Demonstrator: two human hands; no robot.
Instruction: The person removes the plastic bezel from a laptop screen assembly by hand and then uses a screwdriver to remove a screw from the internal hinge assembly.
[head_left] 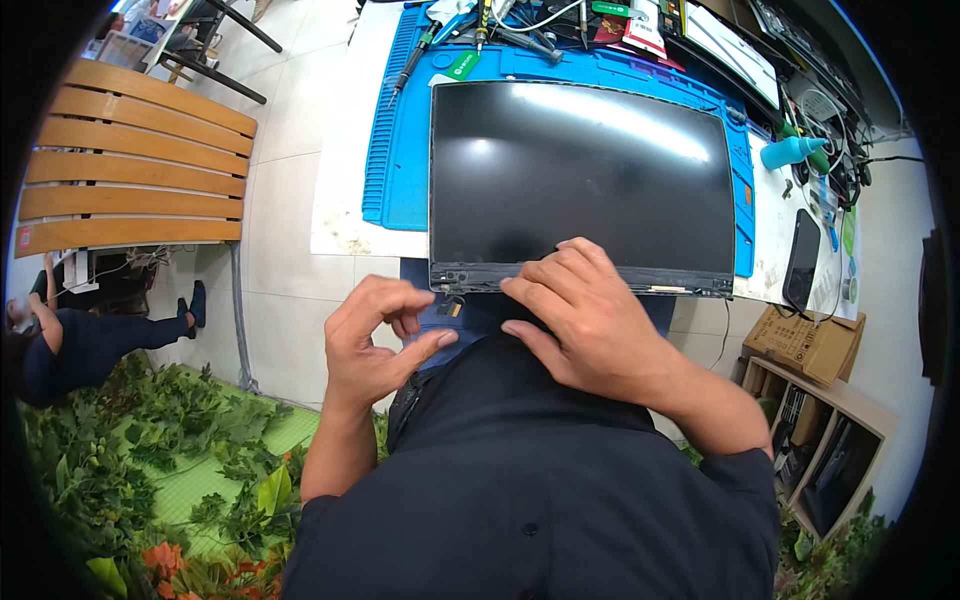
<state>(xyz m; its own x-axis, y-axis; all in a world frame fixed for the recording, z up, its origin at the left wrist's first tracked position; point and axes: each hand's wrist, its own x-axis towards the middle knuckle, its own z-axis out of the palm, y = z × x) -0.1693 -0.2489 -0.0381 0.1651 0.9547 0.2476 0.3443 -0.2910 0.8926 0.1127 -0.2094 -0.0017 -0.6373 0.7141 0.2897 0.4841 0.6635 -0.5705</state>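
A dark laptop screen panel [585,180] lies face up in front of me, its lower edge towards my body. Along that edge runs a narrow black strip [640,278] with small hinge parts at its left end. My left hand [375,335] is just off the lower left corner, fingers bent and thumb held apart, with nothing seen in it. Over the strip, right of its left end, is my right hand [585,315]. Its fingers are bent and its thumb is spread below them; whether the fingertips press on the edge I cannot tell.
Under the panel is a blue repair mat [405,190] on a white table [335,215]. Screwdrivers [410,65] and other tools crowd the far side. To the right are a teal bottle [785,152], a black phone [803,250] and a cardboard box [805,340]. A wooden bench [140,155] stands left.
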